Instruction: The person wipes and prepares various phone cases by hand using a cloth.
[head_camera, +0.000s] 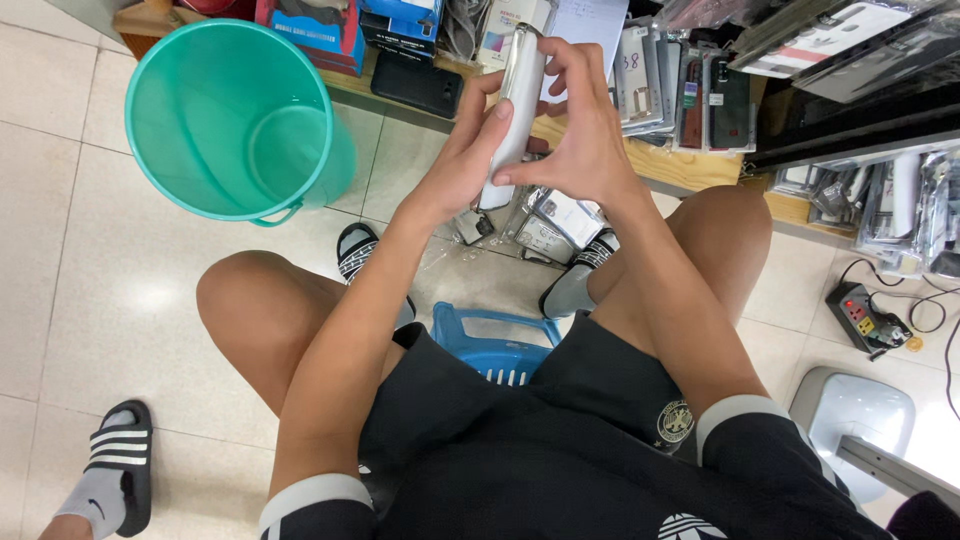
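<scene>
Two bare hands meet around one slim white phone-shaped slab with a glossy, rounded edge (520, 100), held upright and edge-on above the person's knees, in front of a low wooden shelf (690, 165) crowded with packaged phone cases. The left hand (462, 160) wraps the lower half from behind, thumb pressed against the near edge, fingers curled shut on it. The right hand (580, 140) cups the other side, its fingers (560, 60) bent over the top part and its thumb pinching low near the bottom end. Both grips are closed and narrow; no finger stands free.

Judging by its look, the slab is light, stiff and thin, with a smooth shiny skin that could slide out of a loose pinch. If it is a phone or a case with glass, a fall onto the pale tiled floor (60, 250) could crack it. The long edges seem the safest place to hold, thumb on one side and fingers on the other, rather than the flat faces.

A teal plastic bucket (235, 120) stands to the left, well apart, and clear plastic wrappers (545, 225) lie on the floor between the person's feet
</scene>
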